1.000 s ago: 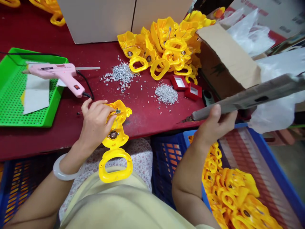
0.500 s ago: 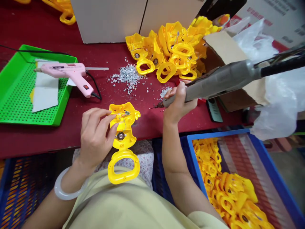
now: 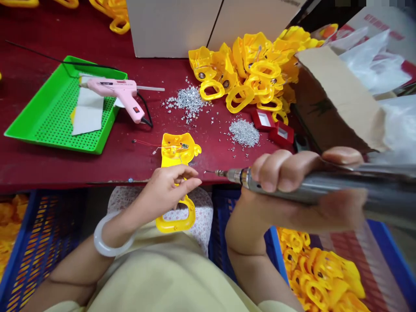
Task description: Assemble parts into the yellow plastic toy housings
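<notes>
Left hand right over the middle of the yellow casing

So the yellow casing sits at the near edge of the red table, handle loop hanging over the lap. Its long axis runs near to far, loop toward the person. The left hand hides its middle; fingers half curled, thumb tip slightly apart, can't tell if they're gripping it. The right hand is wrapped round the grey power screwdriver, lying roughly crosswise, bit pointing left. Its back end is blurry and cut off at the right edge.
</notes>
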{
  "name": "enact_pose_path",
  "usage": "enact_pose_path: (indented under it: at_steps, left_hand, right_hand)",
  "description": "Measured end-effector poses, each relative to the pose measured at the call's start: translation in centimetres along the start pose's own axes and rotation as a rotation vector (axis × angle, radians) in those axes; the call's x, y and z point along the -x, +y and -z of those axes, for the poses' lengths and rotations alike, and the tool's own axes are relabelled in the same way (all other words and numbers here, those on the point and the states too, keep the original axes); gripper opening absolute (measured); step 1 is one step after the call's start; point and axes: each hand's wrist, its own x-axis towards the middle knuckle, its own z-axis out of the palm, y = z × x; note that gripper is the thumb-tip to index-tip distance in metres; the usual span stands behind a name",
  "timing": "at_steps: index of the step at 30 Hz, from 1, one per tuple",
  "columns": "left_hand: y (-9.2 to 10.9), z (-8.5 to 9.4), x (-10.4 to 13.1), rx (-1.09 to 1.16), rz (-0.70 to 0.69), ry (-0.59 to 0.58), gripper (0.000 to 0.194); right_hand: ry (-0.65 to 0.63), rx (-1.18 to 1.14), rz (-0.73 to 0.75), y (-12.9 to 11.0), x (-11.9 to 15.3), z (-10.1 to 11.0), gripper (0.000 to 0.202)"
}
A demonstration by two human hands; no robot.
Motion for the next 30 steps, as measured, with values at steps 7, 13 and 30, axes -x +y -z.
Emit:
enact_pose_path:
  at_steps: [7, 13, 30]
  left_hand:
    - [0.2, -0.9, 0.1, 0.363, 0.181, -0.146, 0.023]
    - [-0.2, -0.9, 0.6, 0.350, 0.103, -0.064, 0.015]
    - [-0.8, -0.6, 0.8, -0.022, -0.238, 0.128, 0.006]
  right_hand:
    - [-0.032, -0.008, -0.084, -2.8, 1.6, -0.9, 0.023]
    - [0.012, 0.017, -0.107, -3.5, 1.6, -1.4, 0.019]
    - [0.198, 0.069, -0.362, -4.2, 1.1, -2.5, 0.011]
